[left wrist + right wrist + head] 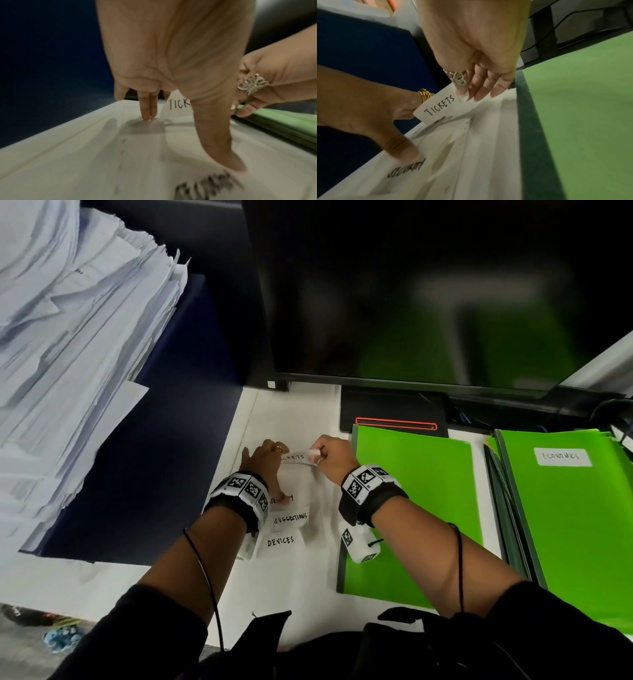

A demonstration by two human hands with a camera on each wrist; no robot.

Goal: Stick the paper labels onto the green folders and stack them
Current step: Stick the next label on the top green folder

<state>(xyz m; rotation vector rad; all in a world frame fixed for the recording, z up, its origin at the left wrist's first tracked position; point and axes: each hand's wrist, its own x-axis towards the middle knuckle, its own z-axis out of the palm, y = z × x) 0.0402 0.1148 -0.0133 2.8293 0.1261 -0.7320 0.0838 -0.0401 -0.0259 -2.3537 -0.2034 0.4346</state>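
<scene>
A white label sheet (pixel 297 489) lies on the desk left of a green folder (pixel 411 508). My left hand (pixel 270 474) presses the sheet flat, with straight fingers (pixel 148 111) at its far end and the thumb (pixel 221 142) by the SECURITY label (pixel 407 169). My right hand (pixel 317 455) pinches one end of the TICKETS label (pixel 295 457). That label (pixel 440 106) curls up off the sheet (pixel 471 148), still attached at its left end. SUGGESTIONS (pixel 290 518) and DEVICES (pixel 281 541) labels remain on the sheet.
More green folders (pixel 565 525) are stacked at the right, the top one bearing an ECONOMICS label (pixel 561 457). A dark monitor (pixel 428 296) and its base (pixel 394 409) stand behind. A tall pile of white papers (pixel 68 337) on a blue divider (pixel 164 440) borders the left.
</scene>
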